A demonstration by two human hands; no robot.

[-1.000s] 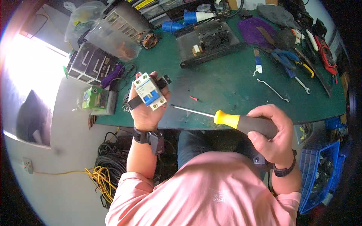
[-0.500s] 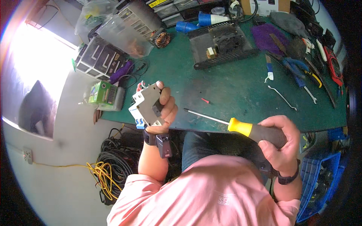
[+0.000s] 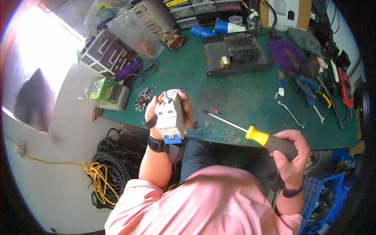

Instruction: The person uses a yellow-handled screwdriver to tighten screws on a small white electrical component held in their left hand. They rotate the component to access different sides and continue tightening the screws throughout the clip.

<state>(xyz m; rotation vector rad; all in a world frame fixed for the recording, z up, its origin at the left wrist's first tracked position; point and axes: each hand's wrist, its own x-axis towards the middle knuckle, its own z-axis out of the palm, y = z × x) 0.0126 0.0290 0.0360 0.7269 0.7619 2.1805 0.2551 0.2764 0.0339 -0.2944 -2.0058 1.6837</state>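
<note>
White plastic, boxy and hard-edged, fills your left hand point(image 3: 187, 109): a circuit breaker point(image 3: 168, 116), held over the near edge of the bench point(image 3: 243, 100). Your left fingers are clamped around it, thumb along one side and the others curled along the opposite side. Its blue toggle point(image 3: 172, 139) points toward your body, and two round holes show in the upturned face.

To the right of the breaker, your right hand point(image 3: 291, 154) is wrapped about a screwdriver point(image 3: 257, 136), fingers closed on the thick dark grip with the thumb on its near side. Its yellow collar leads to a slim steel shaft, whose dark tip points toward the breaker but stands apart from it. Black straps circle both your wrists.

Green and scuffed, the bench stretches beyond the breaker. Loose small metal parts point(image 3: 144, 100) lie just left of it, with a green carton point(image 3: 106, 91) farther left. Beyond and right sits a black metal housing point(image 3: 215, 66); well to the right lies a shiny wrench point(image 3: 290, 113). Below and left of the breaker, yellow cord point(image 3: 95, 172) tangles beside coiled black cable point(image 3: 117, 166).
</note>
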